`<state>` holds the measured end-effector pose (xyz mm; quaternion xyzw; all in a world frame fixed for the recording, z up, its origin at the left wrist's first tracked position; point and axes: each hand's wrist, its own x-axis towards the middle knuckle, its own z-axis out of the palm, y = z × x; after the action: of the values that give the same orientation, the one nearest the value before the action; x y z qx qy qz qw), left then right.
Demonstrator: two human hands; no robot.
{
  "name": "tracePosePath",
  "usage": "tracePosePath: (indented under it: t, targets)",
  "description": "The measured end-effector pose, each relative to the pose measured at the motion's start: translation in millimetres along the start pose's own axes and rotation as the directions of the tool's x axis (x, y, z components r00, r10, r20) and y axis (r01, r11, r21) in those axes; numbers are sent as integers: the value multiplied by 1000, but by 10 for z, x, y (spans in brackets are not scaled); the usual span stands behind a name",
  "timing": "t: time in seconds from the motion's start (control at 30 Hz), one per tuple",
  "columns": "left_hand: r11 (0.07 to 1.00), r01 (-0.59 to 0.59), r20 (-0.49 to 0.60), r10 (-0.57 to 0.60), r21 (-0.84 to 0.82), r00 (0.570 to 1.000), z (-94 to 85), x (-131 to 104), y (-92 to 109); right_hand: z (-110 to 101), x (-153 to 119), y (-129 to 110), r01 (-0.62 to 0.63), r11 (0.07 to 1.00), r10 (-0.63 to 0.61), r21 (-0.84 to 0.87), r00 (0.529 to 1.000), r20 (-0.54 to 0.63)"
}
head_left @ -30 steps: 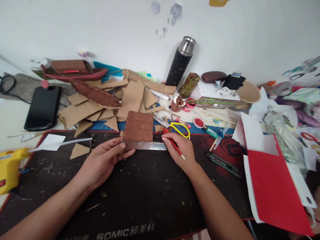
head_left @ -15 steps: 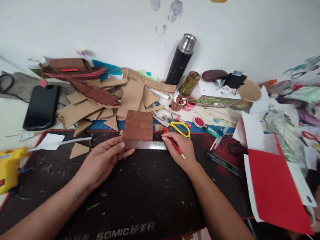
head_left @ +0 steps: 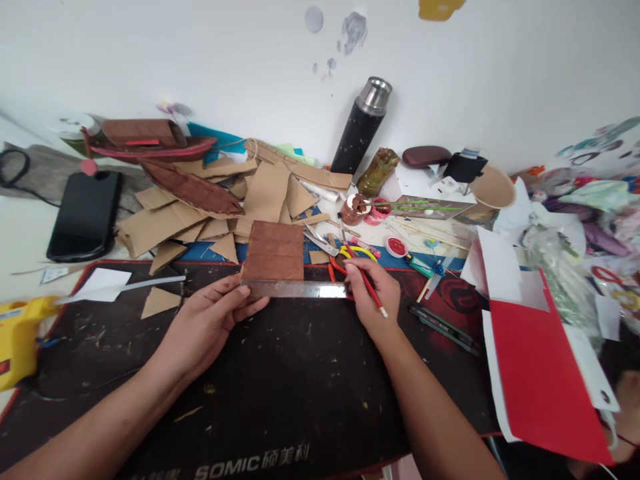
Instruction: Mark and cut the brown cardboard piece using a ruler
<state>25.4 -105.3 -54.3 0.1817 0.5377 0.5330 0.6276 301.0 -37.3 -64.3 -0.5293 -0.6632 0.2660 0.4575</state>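
Observation:
A brown-painted square piece point(head_left: 275, 251) lies on the black mat, with a clear ruler point(head_left: 300, 289) along its near edge. My left hand point(head_left: 213, 317) pinches the ruler's left end together with the piece's near left corner. In my right hand point(head_left: 375, 297) is a red pencil point(head_left: 367, 285), held slanting with its pale end toward me. The fingers of that hand are at the ruler's right end. Just beyond them lie scissors with yellow and red handles point(head_left: 367, 251), partly hidden by the hand and pencil.
Cardboard scraps point(head_left: 155, 227), brown boat shapes point(head_left: 187, 187) and a phone point(head_left: 84, 215) are at the back left. A yellow glue gun point(head_left: 23, 340) sits left. Behind stands a black flask point(head_left: 361, 127). A cutter point(head_left: 444, 328) and red paper point(head_left: 545, 373) lie right.
My right hand has moved right along the ruler with the pencil, uncovering more of the ruler's right end. My left hand stays at the left end.

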Motion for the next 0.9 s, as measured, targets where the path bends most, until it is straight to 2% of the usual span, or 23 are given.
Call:
tracePosePath:
  t: [0.13,0.2,0.27,0.33,0.4,0.47,0.57,0.67,0.9]
  targets:
    - [999,-23,-46,21,-29,999,38,-18,20,-60,53,-43,-127,981,152,147,973,-176]
    - [998,-36,-67,33,-42,997,57,-25,20,-86,59,-134,-149,963,196,224,959,-205]
    - [998,-39,-77,36,-47,996,72,-29,10,-71,27,-265,-145,956,189,256,969,-157]
    - [998,-45,-80,41,-51,996,82,-31,-6,11,-38,-408,-146,939,167,310,985,-42]
    - [997,-58,-89,53,-50,995,86,-31,-23,160,-108,-531,-166,918,141,360,985,97]
    - [998,-55,-83,52,-32,995,83,-32,-34,346,-159,-615,-179,893,111,414,977,183]
    - [999,-40,-53,40,-3,998,67,-30,-43,601,-192,-670,-214,848,111,486,966,232]
    - [999,-39,-30,39,1,999,45,-22,-56,751,-214,-674,-227,828,93,513,957,273]
    - [999,-21,-24,20,-26,1000,23,-12,-77,827,-284,-655,-244,835,111,493,952,284]
